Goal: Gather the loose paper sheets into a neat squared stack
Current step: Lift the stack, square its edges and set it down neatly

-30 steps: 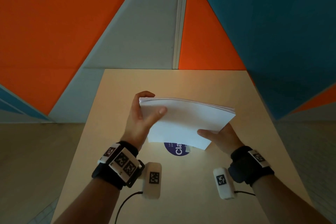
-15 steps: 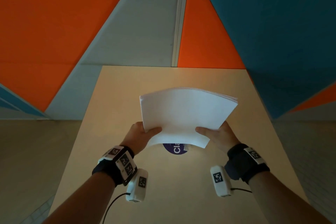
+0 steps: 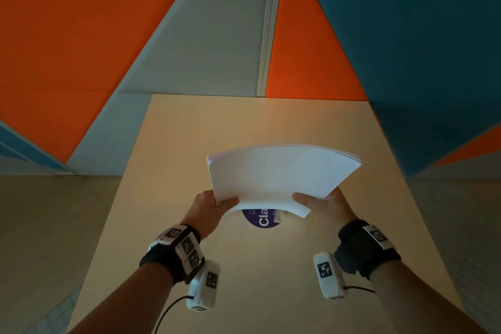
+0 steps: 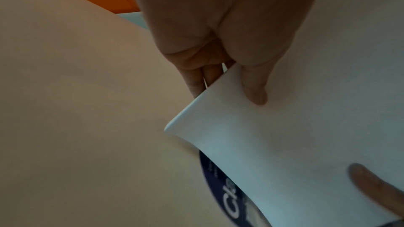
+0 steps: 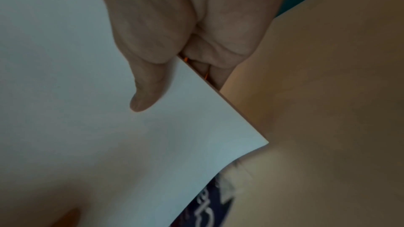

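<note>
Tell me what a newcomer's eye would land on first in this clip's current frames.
First, the white paper stack, held up above the middle of the beige table and bowed into a curve, its far edges fanned at the right corner. Next, the left hand and right hand pinching its near corners, thumbs on top. Behind them, bold orange wall panels and a dark round sticker peeking out below the paper.
</note>
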### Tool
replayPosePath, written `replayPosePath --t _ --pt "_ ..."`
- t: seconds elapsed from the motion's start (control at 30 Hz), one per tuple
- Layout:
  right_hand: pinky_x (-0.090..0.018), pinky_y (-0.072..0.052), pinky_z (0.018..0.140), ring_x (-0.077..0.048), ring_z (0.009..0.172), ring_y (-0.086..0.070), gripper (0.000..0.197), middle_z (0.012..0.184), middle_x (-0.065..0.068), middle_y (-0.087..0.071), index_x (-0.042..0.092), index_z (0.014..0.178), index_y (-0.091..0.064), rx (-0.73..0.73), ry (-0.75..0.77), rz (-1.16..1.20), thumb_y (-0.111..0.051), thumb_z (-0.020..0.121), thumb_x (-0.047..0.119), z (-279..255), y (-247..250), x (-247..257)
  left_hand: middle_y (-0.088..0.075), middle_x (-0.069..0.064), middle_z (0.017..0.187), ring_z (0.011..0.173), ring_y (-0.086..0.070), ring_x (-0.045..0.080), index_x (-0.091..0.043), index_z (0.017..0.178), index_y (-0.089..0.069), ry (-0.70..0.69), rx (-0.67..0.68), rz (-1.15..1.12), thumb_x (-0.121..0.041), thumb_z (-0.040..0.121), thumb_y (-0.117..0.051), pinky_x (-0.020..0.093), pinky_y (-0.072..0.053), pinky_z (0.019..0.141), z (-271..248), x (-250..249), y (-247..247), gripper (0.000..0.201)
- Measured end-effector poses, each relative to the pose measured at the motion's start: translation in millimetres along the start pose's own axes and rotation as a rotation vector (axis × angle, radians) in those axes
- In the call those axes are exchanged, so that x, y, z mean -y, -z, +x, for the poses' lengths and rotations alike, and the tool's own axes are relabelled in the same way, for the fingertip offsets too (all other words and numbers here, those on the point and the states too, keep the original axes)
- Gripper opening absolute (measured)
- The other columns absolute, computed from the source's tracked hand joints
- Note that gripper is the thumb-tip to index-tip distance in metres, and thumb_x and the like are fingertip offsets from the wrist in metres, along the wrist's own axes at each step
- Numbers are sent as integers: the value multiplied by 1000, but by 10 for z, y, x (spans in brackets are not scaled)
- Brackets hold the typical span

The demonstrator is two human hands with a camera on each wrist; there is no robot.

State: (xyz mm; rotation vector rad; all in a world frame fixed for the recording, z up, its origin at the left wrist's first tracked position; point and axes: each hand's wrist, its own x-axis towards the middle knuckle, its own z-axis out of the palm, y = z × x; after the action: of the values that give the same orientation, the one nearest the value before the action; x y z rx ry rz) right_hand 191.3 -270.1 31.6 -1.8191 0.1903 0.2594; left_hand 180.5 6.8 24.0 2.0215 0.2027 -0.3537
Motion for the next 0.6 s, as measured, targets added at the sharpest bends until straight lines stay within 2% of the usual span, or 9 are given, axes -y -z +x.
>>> replayPosePath --t 0.13,0.2,0.27,0.3,0.33,0.4,0.43,0.5,0.6 --pt "-42 -57 93 -19 98 -73 13 101 -1 -78 27 90 -74 26 -75 -126 -81 81 20 40 -59 -176 -67 3 121 104 -60 18 -15 124 -64 44 40 83 -27 93 -59 27 -44 89 20 158 -54 34" --pt "-38 -56 90 -17 93 -73 9 92 6 -78 26 86 -73 39 -100 -170 -79 83 19 47 -81 -234 -67 4 122 110 -61 22 -16 125 -64 69 57 146 -27 93 -58 27 -44 90 32 229 -70 34" --pt "-25 -51 75 -4 73 -68 22 63 22 -69 28 69 -66 30 -114 -183 -77 85 17 51 -82 -230 -69 6 117 107 -63 25 -15 121 -66 97 54 167 -28 93 -58 27 -45 87 46 253 -65 32" --pt "-21 -49 70 2 67 -65 29 54 24 -64 29 64 -63 18 -112 -191 -77 85 16 49 -80 -203 -71 7 110 100 -64 25 -14 119 -67 98 52 169 -28 93 -58 27 -45 83 58 248 -57 30" --pt "-18 -49 69 2 68 -67 27 57 23 -66 28 65 -64 10 -107 -190 -77 85 15 53 -75 -191 -72 7 101 89 -65 24 -14 115 -68 89 54 173 -27 93 -58 27 -45 78 63 224 -45 28" --pt "-23 -53 76 -11 85 -73 14 81 12 -74 24 82 -71 -19 -88 -159 -78 83 12 59 -57 -135 -69 3 85 72 -61 19 -15 106 -70 53 64 194 -27 92 -58 30 -48 71 64 152 1 22" --pt "-28 -54 78 -14 88 -72 15 87 7 -75 23 88 -71 -42 -77 -141 -78 83 11 54 -43 -86 -69 1 82 71 -61 18 -15 102 -70 34 62 196 -26 92 -59 32 -50 70 68 109 30 19" --pt "-33 -55 78 -13 86 -72 15 89 6 -75 23 88 -71 -72 -49 -139 -78 82 12 60 -14 -22 -71 2 87 77 -65 21 -15 100 -71 1 34 160 -25 90 -62 35 -53 72 68 7 94 17" --pt "-40 -56 80 -23 84 -72 8 86 -2 -76 17 85 -72 -94 -36 -178 -79 81 18 81 31 83 -73 1 87 78 -68 19 -16 99 -71 -22 2 138 -23 88 -63 31 -56 69 91 -159 165 16"
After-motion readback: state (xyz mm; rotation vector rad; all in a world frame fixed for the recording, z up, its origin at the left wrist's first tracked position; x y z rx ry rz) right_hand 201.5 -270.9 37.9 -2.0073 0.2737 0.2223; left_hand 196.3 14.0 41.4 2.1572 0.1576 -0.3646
